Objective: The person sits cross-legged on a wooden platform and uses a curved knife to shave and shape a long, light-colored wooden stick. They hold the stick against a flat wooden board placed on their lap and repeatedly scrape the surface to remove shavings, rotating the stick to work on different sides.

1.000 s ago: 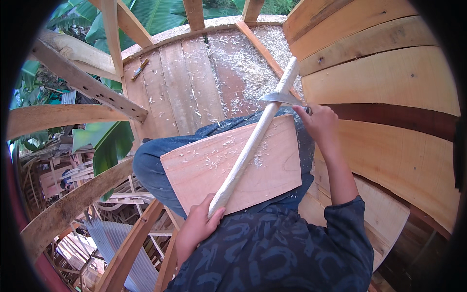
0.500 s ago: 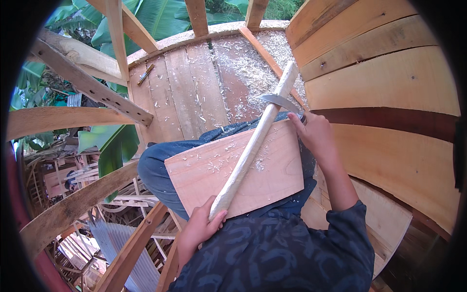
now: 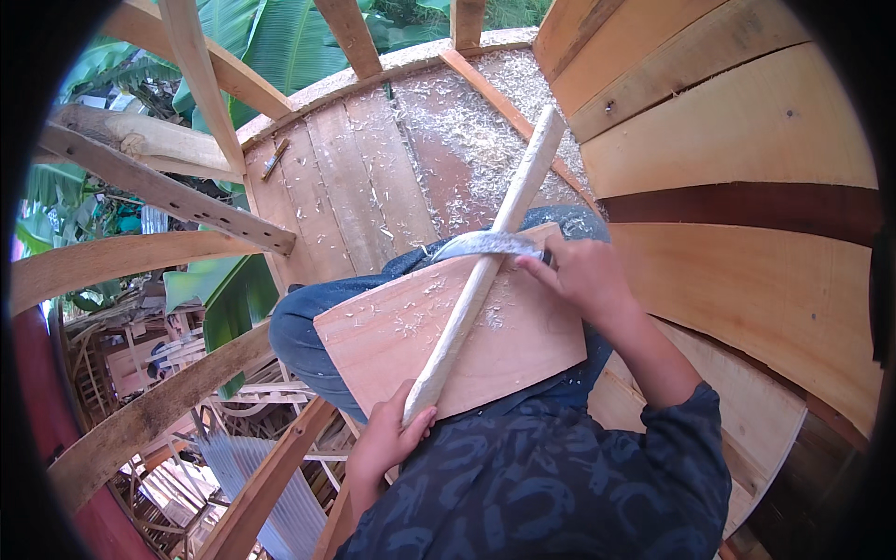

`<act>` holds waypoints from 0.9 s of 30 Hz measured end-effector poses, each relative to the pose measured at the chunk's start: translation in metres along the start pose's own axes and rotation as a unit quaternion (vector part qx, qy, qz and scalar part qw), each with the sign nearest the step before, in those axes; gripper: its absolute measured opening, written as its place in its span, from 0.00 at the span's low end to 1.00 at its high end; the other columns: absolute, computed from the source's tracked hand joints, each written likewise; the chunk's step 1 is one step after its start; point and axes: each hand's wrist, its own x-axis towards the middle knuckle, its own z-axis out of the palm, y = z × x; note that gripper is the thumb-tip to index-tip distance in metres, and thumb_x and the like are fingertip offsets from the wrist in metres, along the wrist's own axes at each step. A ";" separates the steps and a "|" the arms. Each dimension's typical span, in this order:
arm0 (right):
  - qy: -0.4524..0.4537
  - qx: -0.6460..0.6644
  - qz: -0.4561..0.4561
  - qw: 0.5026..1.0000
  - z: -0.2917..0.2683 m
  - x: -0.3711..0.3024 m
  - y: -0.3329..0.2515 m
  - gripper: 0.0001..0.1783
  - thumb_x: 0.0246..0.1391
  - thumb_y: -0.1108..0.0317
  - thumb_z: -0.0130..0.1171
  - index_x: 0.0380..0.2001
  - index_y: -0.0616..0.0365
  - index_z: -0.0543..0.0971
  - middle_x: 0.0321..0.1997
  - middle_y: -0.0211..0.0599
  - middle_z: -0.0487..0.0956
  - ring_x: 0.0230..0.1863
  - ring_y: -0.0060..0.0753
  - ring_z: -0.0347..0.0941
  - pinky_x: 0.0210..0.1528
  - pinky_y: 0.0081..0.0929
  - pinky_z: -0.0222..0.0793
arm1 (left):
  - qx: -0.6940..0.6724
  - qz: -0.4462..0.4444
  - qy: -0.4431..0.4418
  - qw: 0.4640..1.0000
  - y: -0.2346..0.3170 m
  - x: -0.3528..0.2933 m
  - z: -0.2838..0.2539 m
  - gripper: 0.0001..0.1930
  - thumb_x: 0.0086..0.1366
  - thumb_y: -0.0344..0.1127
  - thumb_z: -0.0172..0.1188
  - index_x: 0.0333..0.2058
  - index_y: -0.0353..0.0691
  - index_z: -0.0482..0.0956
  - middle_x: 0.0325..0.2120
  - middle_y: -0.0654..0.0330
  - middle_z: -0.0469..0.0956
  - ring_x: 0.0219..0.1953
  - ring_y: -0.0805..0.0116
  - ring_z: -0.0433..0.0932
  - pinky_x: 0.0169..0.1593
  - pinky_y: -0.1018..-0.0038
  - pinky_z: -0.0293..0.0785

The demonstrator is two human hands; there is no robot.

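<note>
A long pale wooden stick (image 3: 464, 315) slants across a flat wooden board (image 3: 383, 345) that lies on my lap. Closed round the stick's near end is my left hand (image 3: 397, 431). My right hand (image 3: 583, 277) grips a knife (image 3: 481, 245) with a curved metal blade; its handle is mostly hidden in my fingers. The blade lies across the stick a little beyond its middle, touching it. Beyond the blade, the stick's far end points up and away over the floor planks. Small shavings are scattered over the board.
Shavings (image 3: 495, 131) cover the planked floor (image 3: 322, 177) ahead. A small slim object (image 3: 275, 159) lies on the planks at the left. Tall planks (image 3: 719, 121) wall the right side. Slanting beams (image 3: 168, 187) frame the open left, with a corrugated sheet (image 3: 252, 485) below.
My right hand has drawn the knife along the stick toward me, from near its far end to around its middle. My left hand keeps its hold on the near end.
</note>
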 end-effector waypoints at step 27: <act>-0.058 0.214 0.069 0.973 -0.016 0.003 0.027 0.31 0.57 0.46 0.55 0.45 0.70 0.73 0.25 0.58 0.79 0.29 0.58 0.78 0.32 0.48 0.72 | -0.021 -0.057 -0.009 0.998 0.007 0.001 -0.002 0.16 0.66 0.32 0.56 0.50 0.33 0.70 0.27 0.60 0.79 0.26 0.76 0.77 0.32 0.77 0.75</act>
